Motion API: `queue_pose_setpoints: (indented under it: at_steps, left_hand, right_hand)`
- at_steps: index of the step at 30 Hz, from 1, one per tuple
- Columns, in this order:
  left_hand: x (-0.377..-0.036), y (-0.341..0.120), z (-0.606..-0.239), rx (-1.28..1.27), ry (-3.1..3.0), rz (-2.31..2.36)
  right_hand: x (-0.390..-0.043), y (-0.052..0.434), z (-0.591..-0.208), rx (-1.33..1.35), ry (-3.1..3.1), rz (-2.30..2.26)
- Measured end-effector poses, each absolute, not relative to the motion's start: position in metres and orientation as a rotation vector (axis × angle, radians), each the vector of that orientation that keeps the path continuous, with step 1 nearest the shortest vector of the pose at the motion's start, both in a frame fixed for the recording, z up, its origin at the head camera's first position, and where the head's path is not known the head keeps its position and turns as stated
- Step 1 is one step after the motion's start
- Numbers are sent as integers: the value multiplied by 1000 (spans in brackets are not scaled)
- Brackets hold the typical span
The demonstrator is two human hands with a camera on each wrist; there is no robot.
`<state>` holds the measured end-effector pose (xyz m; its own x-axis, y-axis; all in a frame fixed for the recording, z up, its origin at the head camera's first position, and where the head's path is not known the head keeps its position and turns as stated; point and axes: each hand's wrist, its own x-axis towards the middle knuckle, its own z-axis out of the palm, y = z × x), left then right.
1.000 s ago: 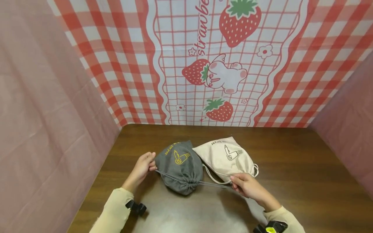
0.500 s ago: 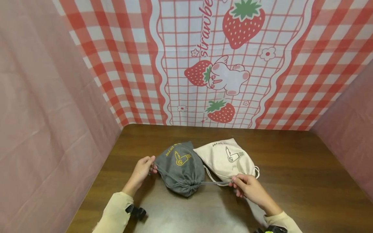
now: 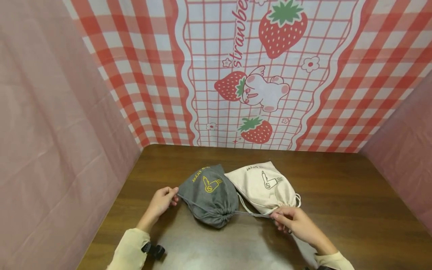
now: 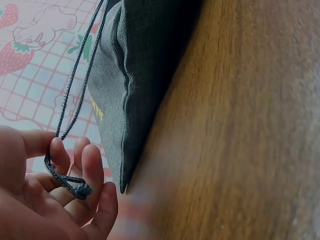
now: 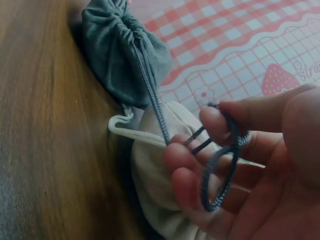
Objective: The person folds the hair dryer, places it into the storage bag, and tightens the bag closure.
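A grey drawstring bag with a yellow hair dryer print lies on the table, its mouth gathered tight toward the near side. My left hand pinches one end of its cord between thumb and forefinger; the knotted tip hangs across the curled fingers. My right hand pinches the opposite grey cord, which runs straight from the gathered mouth, and a loop of it dangles over the fingers. Beside the grey bag lies a cream drawstring bag with a dark hair dryer print, partly behind my right hand in the head view.
The brown wooden table carries both bags. A red-checked strawberry cloth hangs behind it, with pink cloth at the left side and more at the right. A white cord loops out from the cream bag.
My right hand has moved a little right and nearer with the grey cord. My left hand has drawn slightly lower and left. The bags stay nearly in place; the view shifts a bit.
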<state>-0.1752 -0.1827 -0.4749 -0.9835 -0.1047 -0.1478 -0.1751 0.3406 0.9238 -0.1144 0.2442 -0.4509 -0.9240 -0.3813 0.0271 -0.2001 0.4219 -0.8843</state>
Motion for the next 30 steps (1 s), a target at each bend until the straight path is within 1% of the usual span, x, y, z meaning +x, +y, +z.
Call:
queue_pose_setpoints:
  at_steps: [5, 10, 14, 19, 25, 30]
  left_hand:
    - [-176, -184, -477, -268, 2574, 1729]
    - [-173, -180, -478, -229, 2671, 1627]
    - [-169, -178, -480, -197, 2725, 1505]
    - [-172, -178, -476, -155, 2846, 1384]
    - [-184, -174, -467, -140, 2886, 1362]
    - [-189, -164, -460, -118, 2948, 1339]
  right_hand:
    - [-118, 254, -450, -451, 2542, -1440]
    - [-116, 270, -450, -302, 2597, -1258]
    - [-114, 283, -447, -291, 2647, -1098]
    - [-124, 293, -429, -322, 2739, -952]
    - [-136, 295, -403, -217, 2888, -885]
    - [-143, 288, -392, -156, 3034, -924]
